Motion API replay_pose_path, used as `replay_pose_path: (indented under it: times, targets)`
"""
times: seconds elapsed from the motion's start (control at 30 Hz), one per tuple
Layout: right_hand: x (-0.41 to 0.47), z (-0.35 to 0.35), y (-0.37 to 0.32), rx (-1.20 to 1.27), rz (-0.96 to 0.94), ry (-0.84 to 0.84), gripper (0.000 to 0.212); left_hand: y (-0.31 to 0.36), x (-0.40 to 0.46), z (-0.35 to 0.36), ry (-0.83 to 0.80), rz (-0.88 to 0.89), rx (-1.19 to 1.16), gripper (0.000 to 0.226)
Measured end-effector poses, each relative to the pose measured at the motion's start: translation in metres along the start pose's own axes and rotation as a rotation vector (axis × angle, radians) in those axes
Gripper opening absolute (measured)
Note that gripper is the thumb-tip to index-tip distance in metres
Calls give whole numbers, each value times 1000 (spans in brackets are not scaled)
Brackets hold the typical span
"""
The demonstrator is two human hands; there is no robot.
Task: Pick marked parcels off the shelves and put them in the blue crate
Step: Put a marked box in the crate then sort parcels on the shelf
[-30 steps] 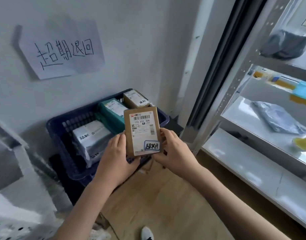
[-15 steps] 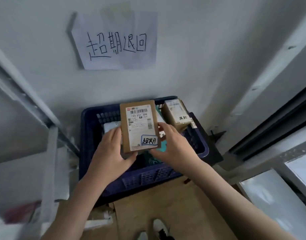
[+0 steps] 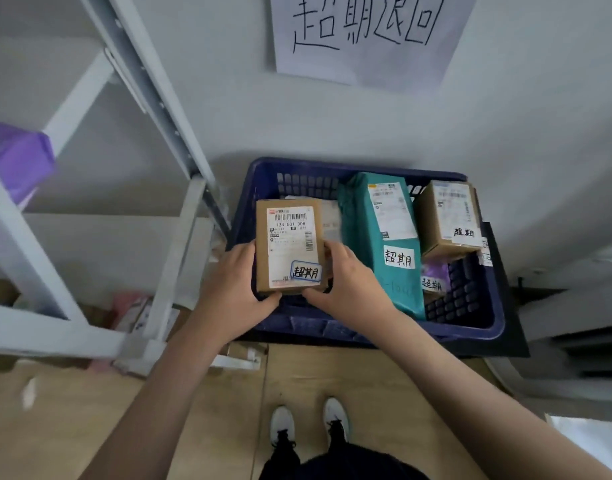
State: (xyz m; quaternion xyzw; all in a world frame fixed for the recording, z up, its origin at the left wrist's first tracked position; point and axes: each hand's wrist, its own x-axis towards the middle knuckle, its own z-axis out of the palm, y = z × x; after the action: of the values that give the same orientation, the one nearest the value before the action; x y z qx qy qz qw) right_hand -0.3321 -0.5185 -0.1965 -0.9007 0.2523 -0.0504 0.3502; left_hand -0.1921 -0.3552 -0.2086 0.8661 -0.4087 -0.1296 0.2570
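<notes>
1. Your left hand (image 3: 233,289) grips the lower left edge of the flat brown cardboard parcel (image 3: 289,245), with its fingers curled behind the box and its thumb under the bottom edge.
2. Your right hand (image 3: 346,282) grips the lower right edge of the same parcel, fingers wrapped round its side.
3. The parcel is label-up, with a handwritten marker sticker at its lower right corner. It sits over the left part of the dark blue slotted plastic crate (image 3: 470,317).
4. Inside the crate, a teal plastic-wrapped parcel (image 3: 384,244) lies just right of the held parcel. A small brown cardboard box (image 3: 448,216) leans in the far right corner.
5. The crate stands on the floor against the wall, below a white handwritten paper sign (image 3: 363,32).
6. A grey metal shelf frame (image 3: 152,98) stands to the left of the crate.
</notes>
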Motion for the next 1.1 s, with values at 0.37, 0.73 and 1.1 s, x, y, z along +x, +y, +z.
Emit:
replay_pose_path:
  times: [0.37, 0.73, 1.1]
  targets:
    - [-11, 13, 26, -34, 105, -42, 65, 1, -4, 31, -137, -11, -42, 76]
    - [-1, 29, 40, -31, 211, -138, 61, -18, 18, 46, -295, -2, 4, 66]
    - [33, 55, 49, -49, 413, -314, 55, -26, 50, 59, -470, -71, 26, 63]
